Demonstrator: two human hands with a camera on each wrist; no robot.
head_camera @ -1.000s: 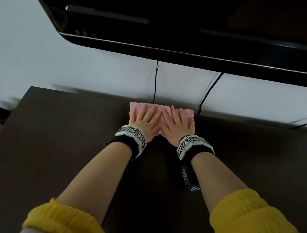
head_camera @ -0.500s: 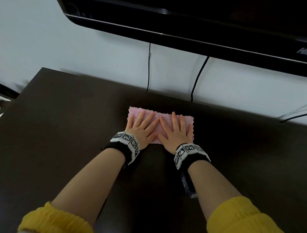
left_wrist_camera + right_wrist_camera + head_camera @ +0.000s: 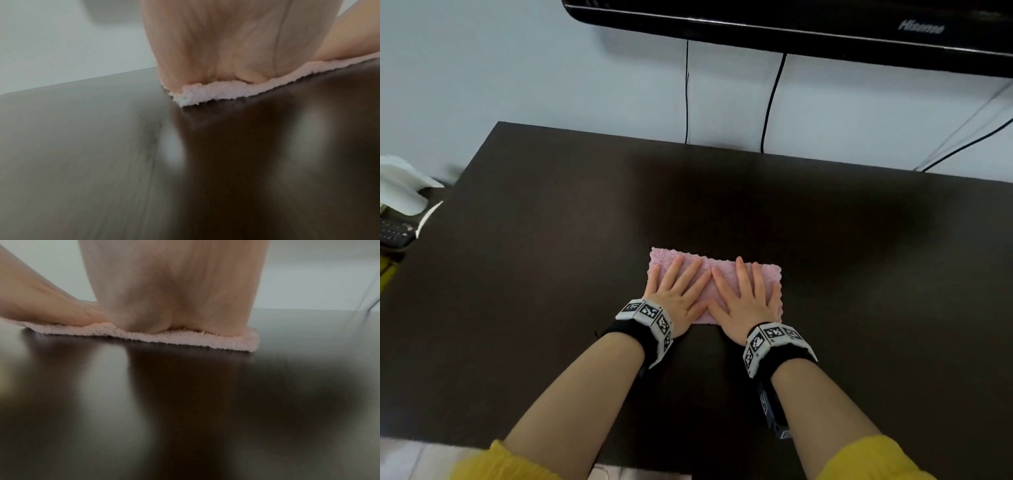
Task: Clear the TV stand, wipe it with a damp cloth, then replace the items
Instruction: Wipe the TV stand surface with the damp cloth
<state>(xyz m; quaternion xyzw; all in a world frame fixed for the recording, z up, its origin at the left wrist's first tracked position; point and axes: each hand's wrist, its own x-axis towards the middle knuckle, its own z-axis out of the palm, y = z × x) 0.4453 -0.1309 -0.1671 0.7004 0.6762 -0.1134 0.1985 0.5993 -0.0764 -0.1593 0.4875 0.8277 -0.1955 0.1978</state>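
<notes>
A folded pink cloth lies flat on the dark brown TV stand top, near its middle. My left hand presses on the cloth's left half with straight, spread fingers. Beside it, my right hand presses on the right half the same way, thumbs nearly touching. In the left wrist view the heel of my left hand sits on the cloth's fuzzy edge. In the right wrist view my right hand bears down on the cloth.
A black TV hangs on the pale wall above the stand, with two black cables dropping behind the back edge. Past the stand's left edge sit a white object and a dark remote.
Both hands have slid the cloth toward me, away from the wall and the cables, over the stand top. Their flat press on it is unchanged.
</notes>
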